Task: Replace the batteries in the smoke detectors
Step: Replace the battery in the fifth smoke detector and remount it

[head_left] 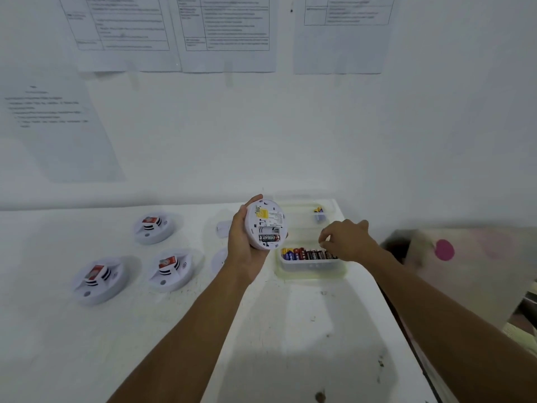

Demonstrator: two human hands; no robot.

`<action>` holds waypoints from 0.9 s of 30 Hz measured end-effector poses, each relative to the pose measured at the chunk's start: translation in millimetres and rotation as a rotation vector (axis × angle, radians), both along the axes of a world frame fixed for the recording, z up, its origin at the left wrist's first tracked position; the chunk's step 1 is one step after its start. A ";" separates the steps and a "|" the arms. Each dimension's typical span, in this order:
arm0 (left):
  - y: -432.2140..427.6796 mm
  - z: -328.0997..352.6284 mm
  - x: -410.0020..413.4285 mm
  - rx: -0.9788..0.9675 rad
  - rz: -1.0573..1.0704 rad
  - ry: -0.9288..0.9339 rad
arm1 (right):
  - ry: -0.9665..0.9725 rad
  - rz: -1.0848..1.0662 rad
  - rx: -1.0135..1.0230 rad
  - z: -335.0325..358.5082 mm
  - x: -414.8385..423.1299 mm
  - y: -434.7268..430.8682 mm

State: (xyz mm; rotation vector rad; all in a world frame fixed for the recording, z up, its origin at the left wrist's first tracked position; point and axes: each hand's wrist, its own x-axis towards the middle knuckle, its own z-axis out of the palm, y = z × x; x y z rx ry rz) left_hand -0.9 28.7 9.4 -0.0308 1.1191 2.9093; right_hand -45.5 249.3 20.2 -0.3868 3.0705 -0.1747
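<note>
The person's left grip (242, 242) is wrapped around a round white smoke detector (266, 221), held above the bench (174, 330) with its back facing the camera. The thumb lies along the far rim and the fingers curl under the near edge. In the open battery bay at the lower part of the detector's back sits one black Eveready battery (269, 237). The slot just above it looks white and unfilled.

To the right of that grip, the right grip (348, 242) hovers just above a clear plastic container (311, 266) on the bench. Its fingers are curled and the thumb and forefinger are drawn close together. Whether they pinch anything cannot be told. A row of batteries (305, 253) stands in the container, right under the fingertips, with blue and yellow ones at the left end and dark red ones toward the hand.

Beyond the right grip, a few more batteries (318, 213) lie in a second clear container (331, 206) by the wall.

Well to the left of the left grip, three more smoke detectors rest on the bench, each with a red label on top: one far (153, 228), one nearer (171, 269), one farthest left (98, 279). Two white pieces (223, 228) lie just behind the left grip, partly hidden by it.

Printed sheets (226, 33) are taped to the wall above.
</note>
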 end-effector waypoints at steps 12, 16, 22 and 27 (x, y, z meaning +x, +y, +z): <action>6.3 19.4 4.3 -0.023 0.049 0.055 | 0.052 -0.004 -0.972 29.2 59.6 -64.7; 7.1 25.0 5.1 -0.021 0.083 0.075 | 0.065 -0.136 -1.094 24.4 68.4 -86.3; 4.2 26.4 2.5 -0.062 0.106 0.079 | -0.083 -0.326 -1.277 26.5 72.2 -106.9; 0.4 26.3 -1.2 -0.094 0.112 0.095 | -0.134 -0.358 -1.398 32.0 74.3 -109.0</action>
